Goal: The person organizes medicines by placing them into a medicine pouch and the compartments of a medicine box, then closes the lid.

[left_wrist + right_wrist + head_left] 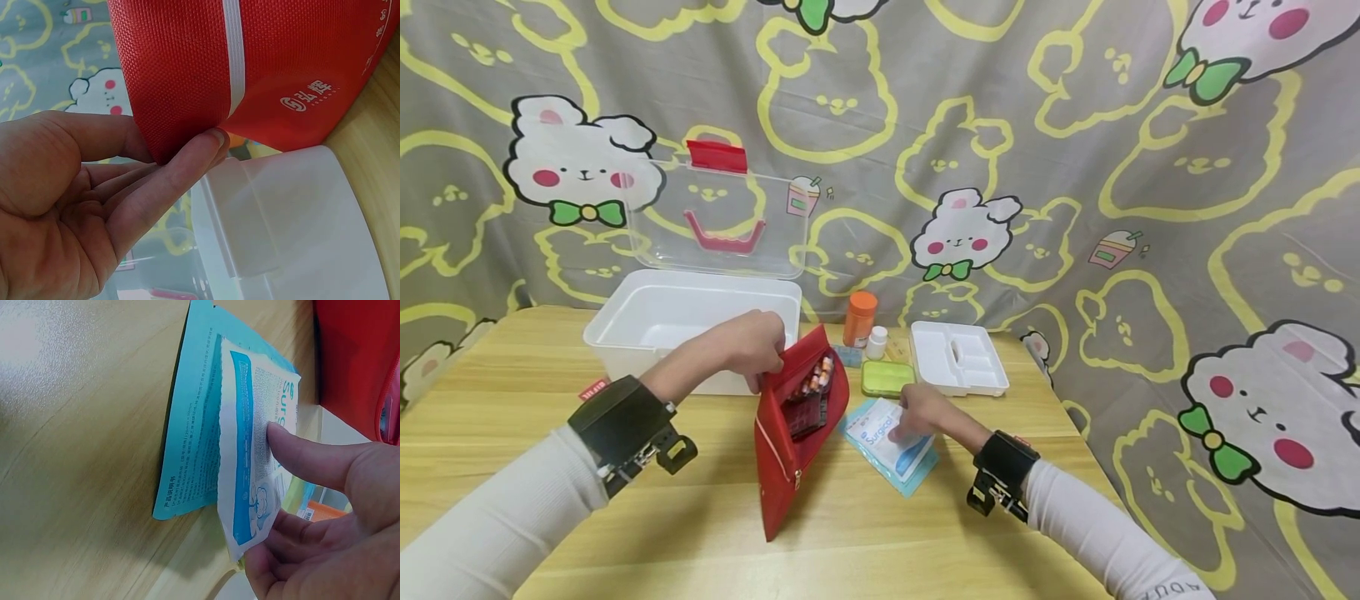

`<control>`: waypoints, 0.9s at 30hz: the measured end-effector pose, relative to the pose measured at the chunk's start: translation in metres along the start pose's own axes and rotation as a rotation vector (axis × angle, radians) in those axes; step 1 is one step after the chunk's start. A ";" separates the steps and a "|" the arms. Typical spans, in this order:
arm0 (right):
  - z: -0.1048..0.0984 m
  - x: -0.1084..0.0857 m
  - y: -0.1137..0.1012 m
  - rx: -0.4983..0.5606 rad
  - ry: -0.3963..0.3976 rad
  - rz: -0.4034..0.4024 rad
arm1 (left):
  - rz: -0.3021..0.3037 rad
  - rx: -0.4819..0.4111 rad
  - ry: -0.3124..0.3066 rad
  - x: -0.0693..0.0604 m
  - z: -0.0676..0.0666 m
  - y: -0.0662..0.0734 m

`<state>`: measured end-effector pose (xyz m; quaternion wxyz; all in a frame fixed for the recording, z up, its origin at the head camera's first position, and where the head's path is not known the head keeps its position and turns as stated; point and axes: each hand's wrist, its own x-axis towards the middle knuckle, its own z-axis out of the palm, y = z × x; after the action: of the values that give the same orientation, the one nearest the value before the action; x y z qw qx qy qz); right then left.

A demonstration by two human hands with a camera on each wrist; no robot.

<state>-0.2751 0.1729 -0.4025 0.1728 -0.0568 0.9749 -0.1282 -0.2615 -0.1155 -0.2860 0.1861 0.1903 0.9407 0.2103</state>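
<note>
Left hand (754, 340): pinching — the upper corner of a red zippered pouch is caught between its digits.
Red zippered pouch (777, 454): hanging from the left hand, mouth gaping toward the right hand; small orange-and-white items (816, 377) visible inside.
Right hand (921, 412): pinching — thumb on the printed face, fingers at the underside and edge of a white packet; gap no wider than the packet.
White packet marked "Surgical" (240, 450): in the right hand's grip, tilted over a teal packet.
Teal packet (190, 425): under the white packet, beside the right hand's fingertips, on the wood-grain table (685, 533).
Yellow-green case (887, 378): just beyond the right hand.
Orange bottle (860, 320), white bottle (877, 340): farther beyond the right hand.
White compartment tray (934, 342): beyond the right hand, to its right.
White storage box (620, 360): behind the left hand, clear lid (658, 225) raised.
</note>
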 end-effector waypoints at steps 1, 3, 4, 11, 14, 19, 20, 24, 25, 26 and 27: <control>0.000 0.000 0.000 0.009 -0.002 0.001 | 0.001 0.001 0.000 0.000 0.000 0.000; -0.001 0.000 0.000 0.020 -0.003 -0.003 | 0.003 -0.002 0.000 0.000 0.000 0.001; -0.002 -0.001 0.001 0.026 -0.001 -0.009 | 0.004 -0.002 0.001 0.000 0.000 0.001; -0.010 -0.002 0.002 0.069 0.004 -0.058 | 0.001 0.015 0.002 0.001 0.000 0.001; -0.014 -0.003 0.003 0.073 0.016 -0.089 | -0.002 0.020 0.001 0.000 -0.001 0.001; -0.021 -0.005 0.003 0.094 0.049 -0.121 | 0.002 0.022 -0.001 0.000 -0.001 0.001; -0.022 -0.006 0.003 0.101 0.054 -0.124 | 0.002 0.023 -0.002 0.000 -0.001 0.001; -0.027 -0.007 0.004 0.128 0.059 -0.129 | 0.001 0.021 -0.003 0.000 -0.001 0.001; -0.028 -0.007 0.004 0.136 0.058 -0.130 | 0.002 0.018 -0.003 0.000 -0.001 0.002; -0.030 -0.008 0.003 0.145 0.056 -0.134 | 0.003 0.015 -0.002 0.000 -0.001 0.002; -0.031 -0.008 0.003 0.157 0.052 -0.133 | 0.004 0.011 -0.001 0.000 -0.001 0.001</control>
<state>-0.2783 0.1840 -0.3724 0.1427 -0.1041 0.9601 -0.2170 -0.2613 -0.1146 -0.2846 0.1849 0.1933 0.9414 0.2056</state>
